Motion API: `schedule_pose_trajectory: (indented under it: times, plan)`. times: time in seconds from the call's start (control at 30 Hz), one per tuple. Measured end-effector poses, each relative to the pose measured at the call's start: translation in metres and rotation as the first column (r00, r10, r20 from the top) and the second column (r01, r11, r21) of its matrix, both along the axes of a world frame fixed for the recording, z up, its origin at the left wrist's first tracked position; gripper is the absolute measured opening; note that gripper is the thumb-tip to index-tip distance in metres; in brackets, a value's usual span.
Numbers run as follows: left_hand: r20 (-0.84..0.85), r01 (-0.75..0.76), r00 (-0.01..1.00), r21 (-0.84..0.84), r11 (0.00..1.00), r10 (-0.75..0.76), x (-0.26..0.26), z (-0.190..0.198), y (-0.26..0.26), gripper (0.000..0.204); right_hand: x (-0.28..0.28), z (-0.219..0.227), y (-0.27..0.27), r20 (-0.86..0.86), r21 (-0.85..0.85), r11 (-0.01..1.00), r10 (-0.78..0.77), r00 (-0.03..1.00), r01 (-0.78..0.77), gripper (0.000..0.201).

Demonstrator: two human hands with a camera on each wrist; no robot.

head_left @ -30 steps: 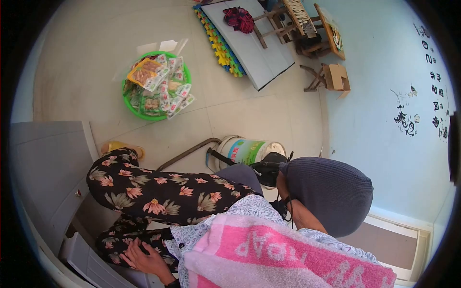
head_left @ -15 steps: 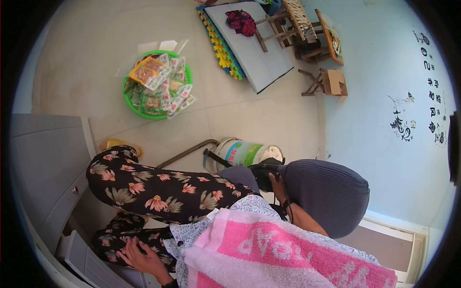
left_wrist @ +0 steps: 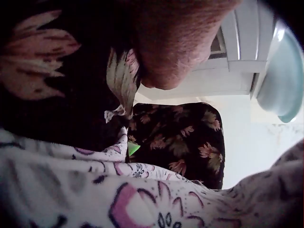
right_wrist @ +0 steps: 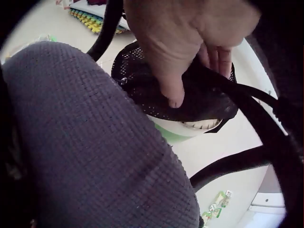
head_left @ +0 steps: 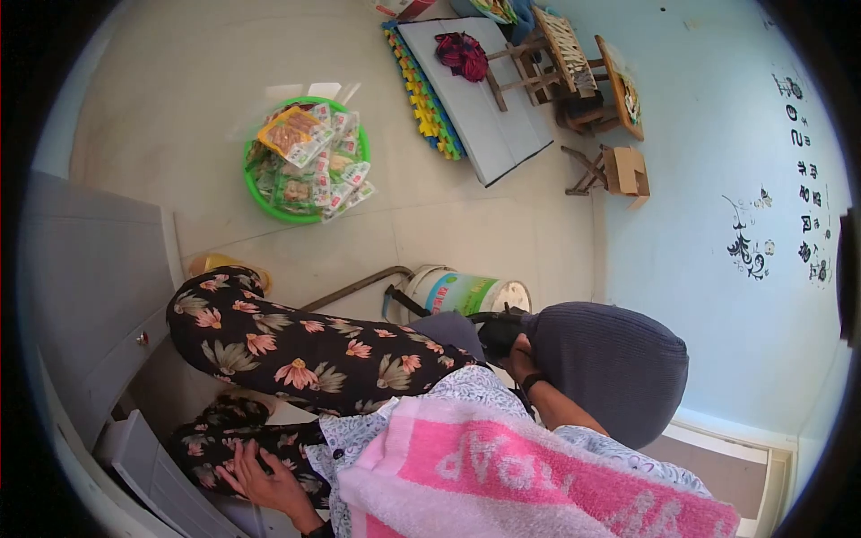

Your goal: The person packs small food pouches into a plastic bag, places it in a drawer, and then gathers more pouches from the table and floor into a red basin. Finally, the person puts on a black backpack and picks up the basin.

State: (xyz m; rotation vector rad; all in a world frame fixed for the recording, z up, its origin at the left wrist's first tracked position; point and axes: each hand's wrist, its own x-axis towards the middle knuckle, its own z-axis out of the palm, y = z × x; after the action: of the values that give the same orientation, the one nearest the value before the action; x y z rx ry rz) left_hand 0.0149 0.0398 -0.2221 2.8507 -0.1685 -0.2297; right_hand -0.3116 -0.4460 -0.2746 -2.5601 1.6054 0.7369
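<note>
My left hand (head_left: 269, 480) lies on the thigh of black floral trousers (head_left: 287, 359), fingers spread and holding nothing. The left wrist view shows bare skin (left_wrist: 175, 42) above the same floral cloth, with the fingers out of sight. Beside the grey ribbed chair cushion (head_left: 610, 368), my right hand (head_left: 522, 360) grips a black mesh item (right_wrist: 147, 85) with a strap. Its thumb presses the near side of the mesh, and the other fingers curl in behind it, partly hidden. A pink and white towel (head_left: 502, 457) hangs over the patterned shirt.
A labelled white bucket (head_left: 489, 291) stands behind the mesh item, near a bent metal tube (head_left: 354, 289). Farther off, a green basin (head_left: 249, 184) holds several food packets. A grey folded board (head_left: 475, 117), wooden stools (head_left: 574, 58), a cardboard box (head_left: 628, 170) and a grey cabinet (head_left: 99, 260) surround it.
My right hand and the black mesh item have moved lower beside the chair cushion, uncovering more of the bucket. The left hand stays on the thigh. The head view has shifted slightly.
</note>
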Motion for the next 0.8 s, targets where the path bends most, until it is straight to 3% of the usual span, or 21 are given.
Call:
schedule_pose_trajectory:
  times: [0.03, 0.1, 0.23, 0.3, 0.37, 0.47, 0.67, 0.77, 0.8]
  plan:
    - [0.022, -0.002, 1.000, -0.012, 1.000, 0.003, 0.000, -0.001, 0.000, 0.025, -0.038, -0.034, -0.017, 0.038, -0.071, 0.997, 0.031, 0.999, -0.029, 0.059]
    - [0.038, -0.003, 0.999, -0.023, 1.000, 0.004, -0.001, -0.001, 0.000, 0.025, -0.045, -0.040, -0.020, 0.047, -0.094, 0.995, 0.025, 0.999, -0.020, 0.058]
    - [0.034, -0.008, 0.999, -0.018, 1.000, 0.009, 0.000, -0.003, 0.001, 0.026, -0.011, -0.009, -0.010, 0.044, 0.017, 0.999, -0.051, 0.998, 0.050, 0.052]
    - [0.036, -0.011, 0.999, -0.017, 1.000, 0.012, -0.001, -0.003, 0.000, 0.027, -0.003, -0.003, -0.010, -0.024, 0.056, 0.995, -0.076, 0.997, 0.077, 0.046]
    - [0.039, -0.007, 0.999, -0.019, 1.000, 0.008, 0.000, -0.003, 0.000, 0.027, 0.041, 0.028, 0.002, -0.207, 0.110, 0.984, -0.115, 0.971, 0.140, 0.039]
    - [0.021, -0.010, 1.000, -0.005, 1.000, 0.011, 0.002, -0.003, -0.001, 0.027, 0.060, 0.032, 0.000, -0.227, 0.216, 0.971, -0.057, 0.972, 0.107, 0.038]
    - [0.026, -0.027, 0.999, 0.014, 1.000, 0.026, -0.001, -0.003, -0.001, 0.026, 0.078, 0.030, 0.003, -0.410, 0.204, 0.969, 0.211, 0.887, -0.137, 0.026]
    - [0.024, -0.029, 0.999, 0.024, 0.999, 0.029, -0.001, -0.003, -0.002, 0.026, 0.059, 0.017, -0.003, -0.274, 0.072, 0.988, 0.149, 0.950, -0.134, 0.027]
    - [0.026, -0.025, 0.999, 0.025, 0.999, 0.025, -0.001, -0.003, -0.001, 0.026, 0.062, 0.018, -0.001, -0.141, 0.037, 0.999, -0.006, 0.990, 0.011, 0.026]
